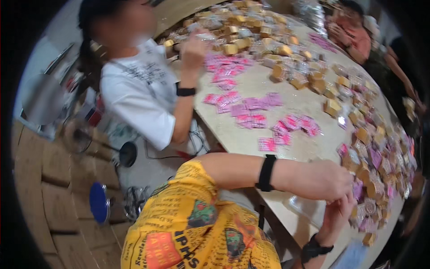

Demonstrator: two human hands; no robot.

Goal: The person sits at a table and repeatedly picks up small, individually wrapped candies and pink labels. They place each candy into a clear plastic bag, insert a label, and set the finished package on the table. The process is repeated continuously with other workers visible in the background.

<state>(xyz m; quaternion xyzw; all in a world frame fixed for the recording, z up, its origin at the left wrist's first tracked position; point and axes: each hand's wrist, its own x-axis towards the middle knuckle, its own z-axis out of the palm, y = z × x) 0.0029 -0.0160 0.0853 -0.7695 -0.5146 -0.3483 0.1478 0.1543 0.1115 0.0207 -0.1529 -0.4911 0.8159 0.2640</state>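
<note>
My left hand [329, 180] reaches across the table, with a black band on its wrist. Its fingers are curled closed. Just below it, my right hand [341, 208] comes up from the lower edge, also banded at the wrist, with its fingers bent in and meeting the left ones. Whatever lies between the fingers is hidden and blurred. Right beside both hands is a heap of small gold boxes [375, 190] in clear wrapping, mixed with pink packets. More flat pink packets [267, 144] lie in overlapping groups on the table, beyond my left forearm.
A large pile of wrapped gold boxes [242, 44] covers the table's [295, 101] far side. At the left, a person in a white shirt [139, 89] works at the edge; others stand across. Cartons [62, 206], a blue round stool [99, 201] and cables are on the floor.
</note>
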